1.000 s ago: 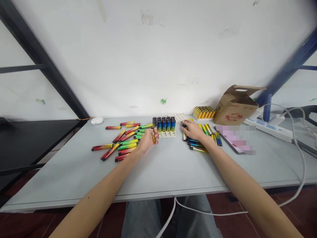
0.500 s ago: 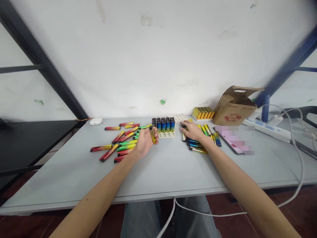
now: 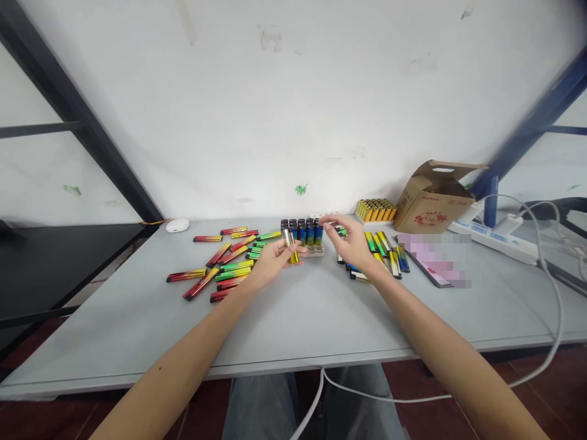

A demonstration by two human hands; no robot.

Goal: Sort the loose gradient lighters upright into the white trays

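Note:
My left hand (image 3: 274,263) is closed around a silver-and-gold lighter (image 3: 290,245), tilted in front of the rack. More than one lighter may be in that grip. My right hand (image 3: 347,241) hovers at the right end of the rack, thumb and forefinger slightly apart, with nothing visible between them. Blue-and-yellow lighters (image 3: 310,234) with black tops stand upright in rows in the white rack (image 3: 315,252), partly behind my left fingers. Below my right hand lies a loose pile of silver, green and blue lighters (image 3: 380,243).
Red, green and yellow lighters (image 3: 232,253) are scattered at the left. Behind stands a full tray of yellow lighters (image 3: 376,211), beside an open cardboard box (image 3: 428,205). A pink-covered flat item (image 3: 424,256), a power strip (image 3: 495,237) and a white case (image 3: 177,225) also lie there.
My right hand has lifted from the right-hand pile and moved left to the rack. In my left hand, a silver lighter surface now shows beside the gold, with the grip turned.

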